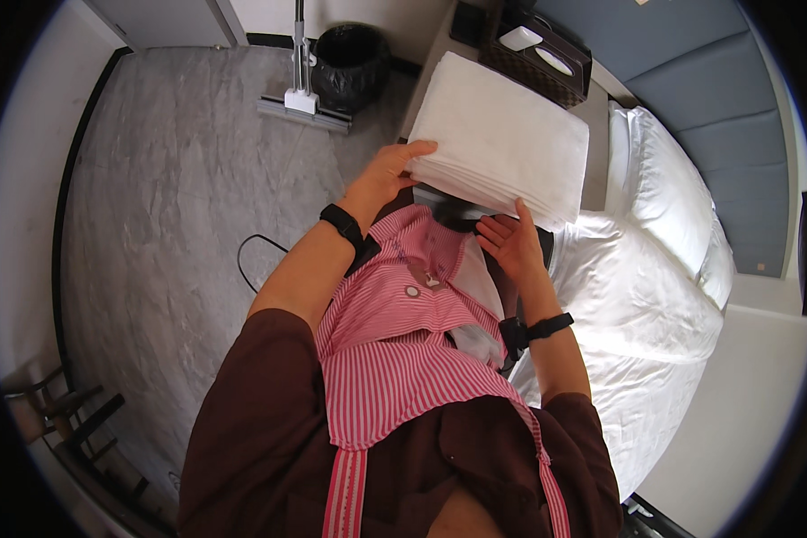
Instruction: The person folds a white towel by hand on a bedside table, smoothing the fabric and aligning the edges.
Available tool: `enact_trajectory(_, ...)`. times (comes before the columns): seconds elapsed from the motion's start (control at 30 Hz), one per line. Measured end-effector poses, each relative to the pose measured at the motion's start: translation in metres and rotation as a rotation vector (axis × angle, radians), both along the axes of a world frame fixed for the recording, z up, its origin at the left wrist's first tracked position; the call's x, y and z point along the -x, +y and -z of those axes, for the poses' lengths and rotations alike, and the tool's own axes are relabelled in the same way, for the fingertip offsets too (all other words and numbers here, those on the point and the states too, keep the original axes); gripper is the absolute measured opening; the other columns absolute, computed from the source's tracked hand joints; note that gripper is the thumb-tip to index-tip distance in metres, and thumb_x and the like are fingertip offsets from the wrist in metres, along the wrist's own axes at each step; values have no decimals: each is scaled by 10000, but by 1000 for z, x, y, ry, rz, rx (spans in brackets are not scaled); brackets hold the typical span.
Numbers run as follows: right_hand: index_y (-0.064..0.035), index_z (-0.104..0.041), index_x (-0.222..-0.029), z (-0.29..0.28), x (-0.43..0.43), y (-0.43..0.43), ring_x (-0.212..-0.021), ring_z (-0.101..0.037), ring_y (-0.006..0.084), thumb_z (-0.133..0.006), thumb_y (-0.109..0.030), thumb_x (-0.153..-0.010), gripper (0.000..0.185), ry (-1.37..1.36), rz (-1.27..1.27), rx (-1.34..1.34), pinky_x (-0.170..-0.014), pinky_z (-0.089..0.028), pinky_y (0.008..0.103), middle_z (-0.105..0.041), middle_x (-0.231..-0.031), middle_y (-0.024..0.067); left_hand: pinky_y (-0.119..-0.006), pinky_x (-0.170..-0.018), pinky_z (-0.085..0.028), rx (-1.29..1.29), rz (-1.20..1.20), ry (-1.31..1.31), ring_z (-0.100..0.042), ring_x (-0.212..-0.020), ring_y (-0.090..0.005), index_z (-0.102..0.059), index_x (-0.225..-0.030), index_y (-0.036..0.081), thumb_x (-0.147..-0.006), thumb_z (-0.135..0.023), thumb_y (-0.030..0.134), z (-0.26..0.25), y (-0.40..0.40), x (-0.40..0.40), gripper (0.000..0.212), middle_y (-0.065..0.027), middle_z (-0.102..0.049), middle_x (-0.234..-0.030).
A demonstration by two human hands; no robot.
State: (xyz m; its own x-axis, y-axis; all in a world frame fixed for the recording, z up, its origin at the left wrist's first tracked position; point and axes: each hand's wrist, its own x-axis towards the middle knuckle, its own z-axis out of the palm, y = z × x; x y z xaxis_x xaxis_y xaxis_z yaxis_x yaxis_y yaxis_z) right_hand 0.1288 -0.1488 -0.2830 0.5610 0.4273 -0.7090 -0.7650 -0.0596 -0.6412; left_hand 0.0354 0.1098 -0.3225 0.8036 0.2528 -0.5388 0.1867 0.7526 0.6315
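A thick white folded towel (501, 134), its several layers showing along the near edge, lies over the top of a bedside cabinet (597, 144). Whether it rests fully on that surface I cannot tell. My left hand (398, 165) grips its near left corner, thumb on top and fingers underneath. By the near right edge, my right hand (514, 245) has its thumb against the layers. The other fingers of that hand are extended below the edge, palm partly turned up. Below my hands hangs my pink striped apron (410, 296).
Behind the towel stands a dark checked tissue box organizer (558, 77) with a white item on it. A bed with white pillows (672, 195) and a duvet (635, 316) is at right. A mop (302, 101) and a black-lined bin (353, 67) stand on the grey floor (175, 202).
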Motion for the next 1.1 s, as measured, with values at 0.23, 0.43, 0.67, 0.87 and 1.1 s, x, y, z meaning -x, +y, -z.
enact_trajectory(0.23,-28,-114,-1452,3,-8,23,-1370,-164,411,-605,-677,-744,1079,43,194,-294,-1085,-168,577,-113,-1495,220,-349,-832,-443,-17,46,102,-552,-934,-206,-621,-1076,51,-719,-769,355,-9,-13,9,492,-77,-610,-1023)
enact_trajectory(0.43,-49,-132,-1451,-3,-14,31,-1380,-143,377,-635,-648,-742,1055,88,317,-383,-1111,-98,547,-166,-1486,193,-312,-774,-463,-37,6,35,-588,-893,-198,-609,-1057,-3,-736,-763,345,-8,-14,3,498,-97,-624,-993)
enact_trajectory(0.67,-22,-323,-1357,1,-31,26,-1203,-438,349,-643,-584,-779,867,46,76,-113,-1010,-344,458,-427,-1319,197,-291,-763,-452,-172,-143,58,-593,-872,-192,-608,-1050,12,-750,-749,330,-20,-4,-13,459,-89,-629,-979)
enact_trajectory(0.87,-26,-572,-1103,11,-41,-40,-730,-614,181,-619,-367,-860,421,-378,-349,305,-651,-487,290,-647,-890,89,-285,-770,-427,-496,-438,77,-555,-854,-145,-611,-977,41,-791,-664,184,-56,13,9,240,-58,-616,-970)
enact_trajectory(1.1,-48,-619,-1024,53,-32,-85,-552,-517,85,-634,-233,-837,264,-486,-356,498,-479,-393,220,-605,-758,8,-348,-859,-413,-806,-356,-986,-521,-915,-254,-615,-740,-17,-836,-481,71,-220,-14,73,187,-124,-590,-910)
